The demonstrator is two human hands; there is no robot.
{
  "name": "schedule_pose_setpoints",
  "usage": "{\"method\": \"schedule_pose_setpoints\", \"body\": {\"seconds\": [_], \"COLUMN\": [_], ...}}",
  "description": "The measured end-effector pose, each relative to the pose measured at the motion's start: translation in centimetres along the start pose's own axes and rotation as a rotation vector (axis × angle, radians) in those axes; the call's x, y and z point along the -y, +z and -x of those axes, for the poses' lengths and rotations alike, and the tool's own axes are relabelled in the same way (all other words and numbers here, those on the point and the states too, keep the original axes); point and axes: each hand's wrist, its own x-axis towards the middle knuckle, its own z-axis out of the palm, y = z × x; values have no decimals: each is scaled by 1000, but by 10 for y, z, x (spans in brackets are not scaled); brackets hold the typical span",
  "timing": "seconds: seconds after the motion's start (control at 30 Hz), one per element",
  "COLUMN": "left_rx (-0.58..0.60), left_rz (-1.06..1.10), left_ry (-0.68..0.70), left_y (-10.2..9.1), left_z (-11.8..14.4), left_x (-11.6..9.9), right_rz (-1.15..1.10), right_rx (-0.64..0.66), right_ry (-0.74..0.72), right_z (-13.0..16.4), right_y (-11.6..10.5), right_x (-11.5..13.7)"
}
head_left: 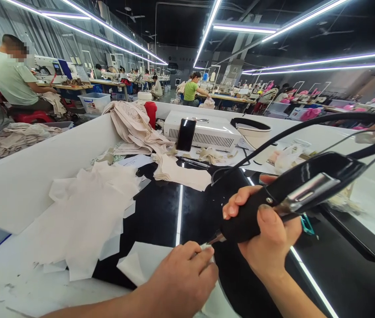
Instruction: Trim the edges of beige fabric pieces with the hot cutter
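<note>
My right hand (271, 238) is wrapped round a black corded hand tool (245, 221) with a metal lever and a narrow metal tip pointing down and left. My left hand (185, 276) pinches a thin white piece of cloth or paper (150, 258) by its edge. The tool's tip meets that edge right at my left fingertips; whether it touches cannot be made out. Beneath both hands lies a glossy black panel (200, 205). To the left spreads a loose pile of thin off-white pieces (91, 203). A small stack of cream cloth pieces (182, 173) rests beyond my hands.
A phone (186, 134) leans against a white vented box (215, 132). Beside it are a visor (255, 128), a red container (150, 114) and draped beige cloth (134, 123). The tool's black cable (306, 123) arches across the right. White walls edge the table; people work at sewing machines beyond.
</note>
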Motion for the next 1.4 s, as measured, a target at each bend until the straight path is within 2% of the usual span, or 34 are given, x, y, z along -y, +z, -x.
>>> {"method": "schedule_pose_setpoints", "body": {"seconds": [0.3, 0.53, 0.7, 0.8, 0.93, 1.03, 1.13, 1.23, 1.4], "left_rx": [9, 79, 184, 260, 175, 87, 37, 55, 159], "left_rz": [-11, -11, -5, 8, -31, -21, 128, 254, 283], "left_ry": [13, 68, 85, -12, -98, -73, -26, 30, 72], "left_y": [0, 2, -2, -8, -13, -15, -18, -20, -14], "left_z": [0, 5, 3, 0, -2, -6, -10, -11, -9], "left_x": [1, 2, 4, 12, 30, 36, 30, 21, 13], "right_rz": [19, 22, 96, 175, 270, 272, 259, 244, 225], "right_rx": [21, 4, -12, 0, -12, -33, -53, -53, -48], "right_ry": [3, -5, -9, 19, 17, -19, -24, -16, -14], "right_z": [4, 3, -2, -3, 3, 8, 13, 17, 21], "right_y": [2, 1, -4, -10, -20, -27, -34, -38, -40], "right_x": [-4, -3, 14, 31, 46, 46, 42, 41, 41]}}
